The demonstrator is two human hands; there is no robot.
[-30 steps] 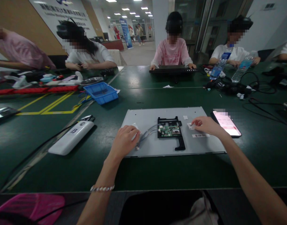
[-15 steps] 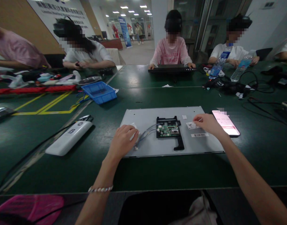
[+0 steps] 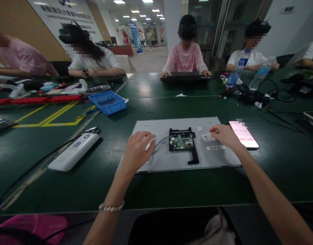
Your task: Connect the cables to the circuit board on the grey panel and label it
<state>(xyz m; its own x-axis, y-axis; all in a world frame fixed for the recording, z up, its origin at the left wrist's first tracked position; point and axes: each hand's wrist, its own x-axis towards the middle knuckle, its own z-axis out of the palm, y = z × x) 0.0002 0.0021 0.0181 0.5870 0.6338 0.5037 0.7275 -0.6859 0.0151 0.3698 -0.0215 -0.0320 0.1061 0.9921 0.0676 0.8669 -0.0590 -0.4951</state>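
A grey panel lies flat on the green table. At its middle sits a black bracket around a green circuit board, with grey cables running left from it. My left hand is over the panel's left part, thumb apart from the fingers, near a white patch and the cable ends. At the right part, my right hand has its fingertips pinched at a white label; what they hold is too small to make out. Below that is a barcode sticker.
A lit phone lies right of the panel. To the left are a white power bank and a blue basket. Bottles, black cables and several seated people are across the table.
My left hand has lifted slightly and its thumb has spread from the fingers. My right hand stays at the label. The whole view has shifted a little.
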